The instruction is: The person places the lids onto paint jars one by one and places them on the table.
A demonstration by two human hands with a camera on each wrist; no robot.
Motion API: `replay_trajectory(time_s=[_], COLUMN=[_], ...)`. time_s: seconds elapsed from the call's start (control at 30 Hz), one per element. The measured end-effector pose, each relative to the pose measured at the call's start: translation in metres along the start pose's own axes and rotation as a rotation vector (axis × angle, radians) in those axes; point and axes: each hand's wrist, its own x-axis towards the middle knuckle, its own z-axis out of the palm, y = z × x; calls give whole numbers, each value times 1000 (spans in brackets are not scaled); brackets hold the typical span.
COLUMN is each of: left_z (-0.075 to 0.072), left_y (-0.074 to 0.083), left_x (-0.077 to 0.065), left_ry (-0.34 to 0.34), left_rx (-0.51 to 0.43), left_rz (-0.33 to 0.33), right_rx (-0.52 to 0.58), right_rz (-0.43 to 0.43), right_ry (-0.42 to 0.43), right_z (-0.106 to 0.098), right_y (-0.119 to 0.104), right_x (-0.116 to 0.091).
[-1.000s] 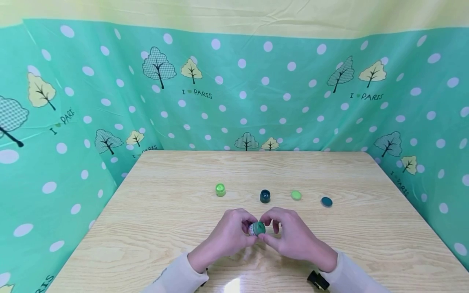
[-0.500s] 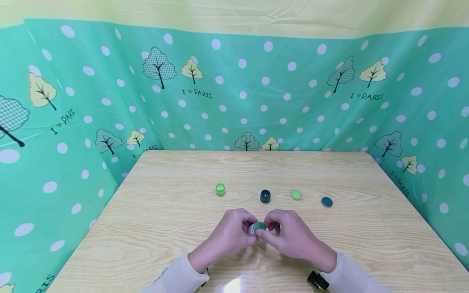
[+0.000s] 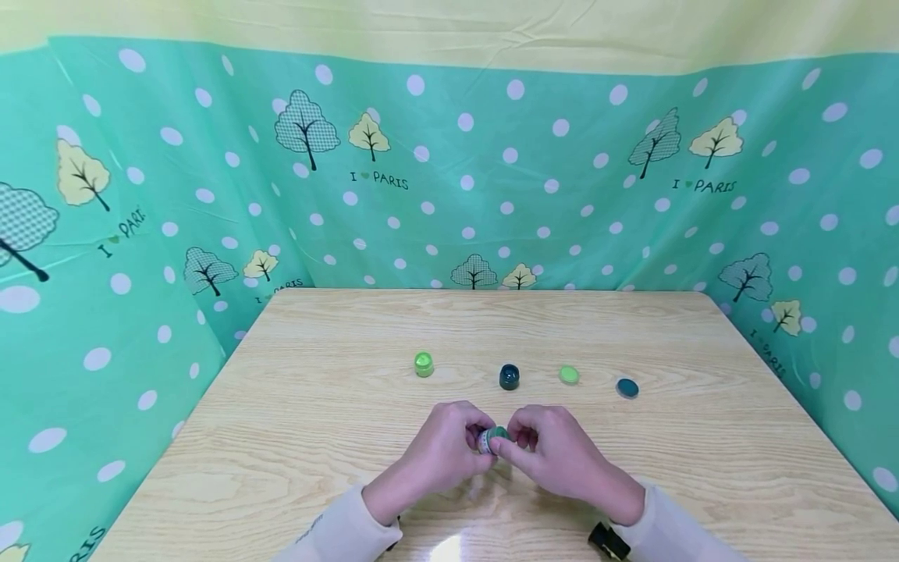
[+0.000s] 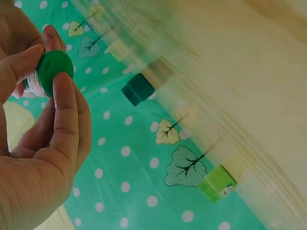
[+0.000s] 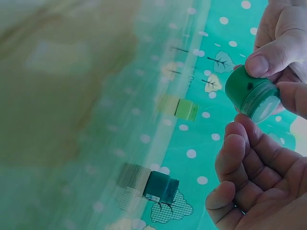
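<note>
A small green paint jar (image 3: 486, 442) with a printed label is held just above the table, tilted sideways. My left hand (image 3: 449, 445) grips it from the left. On its right end, my right hand (image 3: 558, 453) pinches the green part with thumb and bent fingers. In the left wrist view the round green face of the jar (image 4: 55, 72) shows between fingertips of both hands. The right wrist view shows a dark spot on the jar (image 5: 247, 88) and a pale round end.
Beyond the hands stand a light green jar (image 3: 424, 364) and a dark teal jar (image 3: 509, 377). To their right lie a light green lid (image 3: 569, 375) and a teal lid (image 3: 627, 388). A patterned curtain (image 3: 449, 179) surrounds the wooden table (image 3: 337, 328).
My right thumb and fingers have closed in on the jar's green end, covering more of it. The left hand, the other jars and the lids stay in place.
</note>
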Motion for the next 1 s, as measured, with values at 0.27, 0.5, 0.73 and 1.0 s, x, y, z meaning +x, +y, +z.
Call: replay_trajectory(time_s=[0.27,0.5,0.73,1.0], left_z=[0,0,-4,-11], left_y=[0,1,2,0], left_x=[0,0,-2,-2], left_ry=[11,9,-5,29], left_rx=[40,44,19,68], left_rz=[10,-2,-22,-28], right_rx=[-11,-11,-43,-61], right_rz=[15,21,75,124], right_ry=[17,-1,0,33], right_z=[3,2,-6,-12], right_y=[2,2,-2,0], right_x=[-1,-1,1,2])
